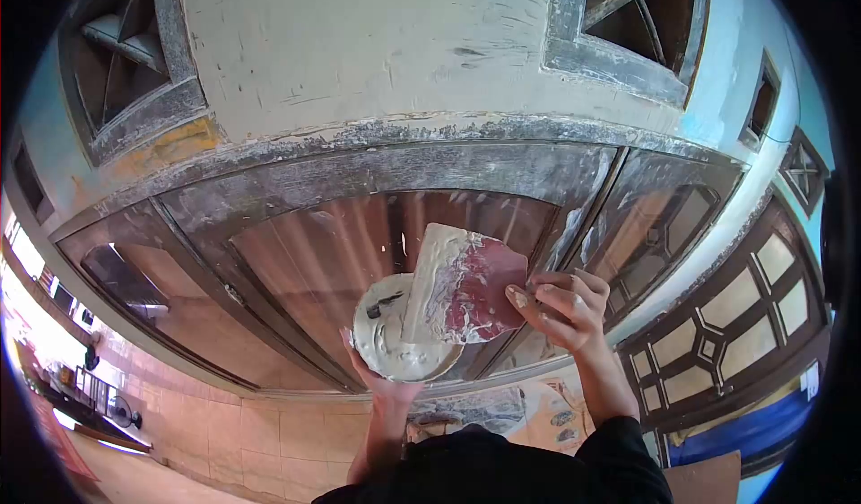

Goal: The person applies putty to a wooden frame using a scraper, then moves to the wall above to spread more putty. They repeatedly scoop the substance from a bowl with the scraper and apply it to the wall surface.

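My left hand [391, 386] supports a round bowl [365, 347] from below; pale wet putty [395, 343] coats its inside. A wide red scraper blade [489, 280], smeared with putty and with a thick pale layer along its left edge, is tilted over the bowl's right side. My right hand [574, 311] pinches the scraper's right edge between thumb and fingers. Some putty is stuck on the right fingertips. A dark piece lies in the upper part of the bowl.
Ahead are glass-paned doors [314, 253] in worn frames, under a plastered wall [368, 47] with diamond vents. A panelled door [726, 325] stands at the right. Tiled floor [260, 432], a stained sheet [538, 414] and a small fan [123, 410] are below.
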Demonstrator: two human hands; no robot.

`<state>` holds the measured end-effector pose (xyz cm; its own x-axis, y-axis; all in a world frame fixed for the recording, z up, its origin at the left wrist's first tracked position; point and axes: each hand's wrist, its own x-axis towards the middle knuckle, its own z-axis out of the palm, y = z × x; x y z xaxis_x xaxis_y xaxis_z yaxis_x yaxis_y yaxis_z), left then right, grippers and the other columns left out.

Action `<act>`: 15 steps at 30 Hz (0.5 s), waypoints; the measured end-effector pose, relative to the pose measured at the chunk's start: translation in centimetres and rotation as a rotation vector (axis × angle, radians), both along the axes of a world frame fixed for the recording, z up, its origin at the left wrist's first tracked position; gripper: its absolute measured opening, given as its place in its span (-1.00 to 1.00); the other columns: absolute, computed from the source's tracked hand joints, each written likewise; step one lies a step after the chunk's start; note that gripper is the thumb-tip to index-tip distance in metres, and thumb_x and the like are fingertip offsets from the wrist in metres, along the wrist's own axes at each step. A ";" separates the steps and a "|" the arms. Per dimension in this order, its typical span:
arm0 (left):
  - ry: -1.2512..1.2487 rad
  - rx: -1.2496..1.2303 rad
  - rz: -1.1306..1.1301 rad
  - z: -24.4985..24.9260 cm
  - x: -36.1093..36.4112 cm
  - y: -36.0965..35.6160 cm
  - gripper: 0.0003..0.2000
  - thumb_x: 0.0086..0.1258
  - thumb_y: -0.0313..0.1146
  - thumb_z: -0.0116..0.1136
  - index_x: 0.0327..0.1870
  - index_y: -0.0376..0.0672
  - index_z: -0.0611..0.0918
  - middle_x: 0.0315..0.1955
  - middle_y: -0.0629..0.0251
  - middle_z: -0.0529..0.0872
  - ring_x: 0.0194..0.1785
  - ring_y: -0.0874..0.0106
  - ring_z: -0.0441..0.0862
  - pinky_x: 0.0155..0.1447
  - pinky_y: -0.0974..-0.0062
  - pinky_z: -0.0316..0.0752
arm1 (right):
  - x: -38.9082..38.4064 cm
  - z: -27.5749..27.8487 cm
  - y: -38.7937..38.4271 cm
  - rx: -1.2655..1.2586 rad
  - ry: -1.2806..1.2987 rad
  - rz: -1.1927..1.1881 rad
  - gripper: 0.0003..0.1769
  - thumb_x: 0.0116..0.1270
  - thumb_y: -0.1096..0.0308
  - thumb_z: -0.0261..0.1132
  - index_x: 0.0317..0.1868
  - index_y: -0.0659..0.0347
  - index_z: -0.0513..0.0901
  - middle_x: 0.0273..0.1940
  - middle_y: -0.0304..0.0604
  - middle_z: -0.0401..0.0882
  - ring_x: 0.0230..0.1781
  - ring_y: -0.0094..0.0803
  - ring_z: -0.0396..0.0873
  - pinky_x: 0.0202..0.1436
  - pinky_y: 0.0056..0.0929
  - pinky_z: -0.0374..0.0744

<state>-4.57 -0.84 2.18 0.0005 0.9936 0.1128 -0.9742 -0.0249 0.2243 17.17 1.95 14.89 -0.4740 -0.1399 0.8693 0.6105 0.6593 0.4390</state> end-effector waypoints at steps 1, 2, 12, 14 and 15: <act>-0.006 0.006 0.001 -0.3 -0.1 0.0 -0.30 0.35 0.30 -0.26 0.31 -0.08 0.37 0.26 0.18 0.41 0.28 0.12 0.35 0.35 0.07 0.22 | 0.1 -0.2 -0.1 0.009 0.006 -0.012 -0.77 -0.13 0.50 0.53 -0.45 0.04 0.67 -0.38 -0.34 0.47 -0.51 -0.47 0.63 -0.68 -0.68 0.34; -0.012 0.013 0.000 -0.5 -0.1 0.1 -0.30 0.35 0.30 -0.27 0.30 -0.08 0.37 0.26 0.18 0.42 0.28 0.12 0.36 0.34 0.07 0.22 | 0.4 -0.3 -0.3 0.009 0.007 -0.016 -0.77 -0.13 0.50 0.53 -0.45 0.04 0.67 -0.38 -0.34 0.47 -0.51 -0.47 0.63 -0.68 -0.68 0.34; 0.009 0.036 -0.104 -1.4 0.9 0.5 -0.33 0.35 0.29 -0.24 0.28 -0.04 0.40 0.25 0.22 0.42 0.28 0.15 0.36 0.32 0.05 0.26 | -0.5 -5.9 -3.1 -1.166 0.554 0.224 -0.80 0.13 0.49 0.33 -0.20 0.32 0.68 -0.33 -0.05 0.70 -0.38 -0.48 0.70 -0.30 -0.58 0.60; -0.006 0.044 -0.135 -1.5 1.2 0.5 -0.32 0.34 0.31 -0.25 0.27 -0.04 0.41 0.24 0.21 0.43 0.26 0.15 0.38 0.31 0.04 0.28 | -0.5 -6.1 -3.6 -1.185 0.563 0.217 -0.79 0.14 0.47 0.32 -0.19 0.32 0.69 -0.33 -0.06 0.70 -0.37 -0.48 0.70 -0.28 -0.57 0.59; -0.007 0.046 -0.133 -1.4 1.4 0.6 -0.32 0.34 0.31 -0.25 0.27 -0.04 0.41 0.24 0.21 0.43 0.26 0.15 0.38 0.31 0.04 0.28 | -0.5 -6.2 -3.8 -1.203 0.568 0.213 -0.79 0.14 0.46 0.31 -0.19 0.32 0.69 -0.33 -0.07 0.70 -0.35 -0.49 0.69 -0.27 -0.57 0.58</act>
<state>-3.13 -0.28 0.82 0.1314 0.9785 0.1587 -0.9710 0.0948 0.2193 16.62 -1.86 8.67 -0.0746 0.8177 0.5708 0.3512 0.5573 -0.7524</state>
